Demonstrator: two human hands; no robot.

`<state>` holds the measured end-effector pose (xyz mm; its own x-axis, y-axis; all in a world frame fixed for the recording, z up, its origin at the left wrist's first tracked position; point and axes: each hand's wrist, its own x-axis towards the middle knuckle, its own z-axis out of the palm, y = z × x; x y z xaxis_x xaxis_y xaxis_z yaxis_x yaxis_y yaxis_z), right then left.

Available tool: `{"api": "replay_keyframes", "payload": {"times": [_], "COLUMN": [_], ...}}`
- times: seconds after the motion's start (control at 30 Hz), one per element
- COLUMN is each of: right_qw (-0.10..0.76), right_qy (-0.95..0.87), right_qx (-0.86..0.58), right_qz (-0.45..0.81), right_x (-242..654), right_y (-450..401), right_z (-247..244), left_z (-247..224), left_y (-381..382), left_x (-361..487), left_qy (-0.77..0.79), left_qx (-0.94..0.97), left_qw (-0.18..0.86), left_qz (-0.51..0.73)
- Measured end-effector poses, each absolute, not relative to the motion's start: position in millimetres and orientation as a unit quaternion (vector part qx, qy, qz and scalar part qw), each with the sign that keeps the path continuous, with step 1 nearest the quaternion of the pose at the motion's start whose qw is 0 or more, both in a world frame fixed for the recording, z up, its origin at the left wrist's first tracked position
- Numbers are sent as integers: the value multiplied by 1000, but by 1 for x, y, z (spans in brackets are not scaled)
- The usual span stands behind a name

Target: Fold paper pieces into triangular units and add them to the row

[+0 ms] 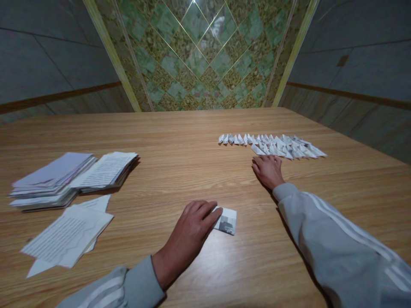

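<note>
My left hand (192, 226) rests on the table with its thumb and fingers closed on the left edge of a small folded paper (227, 221). This paper lies flat, white with a grey printed picture on it. Further out, my right hand (267, 169) lies palm down at the near row of folded paper boats (287, 149), fingers slightly bent and reaching its near edge. Nothing shows in that hand; its fingertips are partly hidden. A second row of folded paper boats (245, 139) stands just behind, in a line across the table.
On the left of the wooden table (167, 141) lie a stack of papers (53, 175) and an open printed booklet (107, 170). Several loose printed sheets (67, 235) overlap in front of them. A tiled wall (205, 64) rises behind the table's far edge.
</note>
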<state>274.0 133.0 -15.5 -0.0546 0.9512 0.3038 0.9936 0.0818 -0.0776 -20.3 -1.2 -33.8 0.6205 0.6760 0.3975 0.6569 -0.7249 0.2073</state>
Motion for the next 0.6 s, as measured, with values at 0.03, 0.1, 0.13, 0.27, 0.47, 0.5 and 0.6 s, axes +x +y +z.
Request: {"api": "replay_keyframes", "payload": {"times": [0.03,0.1,0.13,0.27,0.47,0.5,0.6], "right_qw": [144,150,155,184,292,286,235], "right_qy": [-726,-742,-751,-791,-823,-836,-870], "right_qx": [-669,-653,-642,-579,-434,-411,-378], "right_qz": [-65,-32,-13,73,221,225,210], "right_x": [271,260,253,227,212,210,207], "right_y": [129,115,105,52,-9,-13,-18], "right_z": [-13,-7,-5,1,4,2,-3], "left_z": [-33,-32,-32,-24,-15,-15,-12], "left_y": [-1,-2,-2,-6,-12,-13,-17], "left_x": [-21,-21,-21,-21,-24,-26,-31], "left_qy": [372,380,385,375,320,312,303], "left_qx": [901,899,896,896,905,907,914], "left_qw": [26,29,27,33,52,55,52], "left_qz": [223,218,219,235,277,276,264]}}
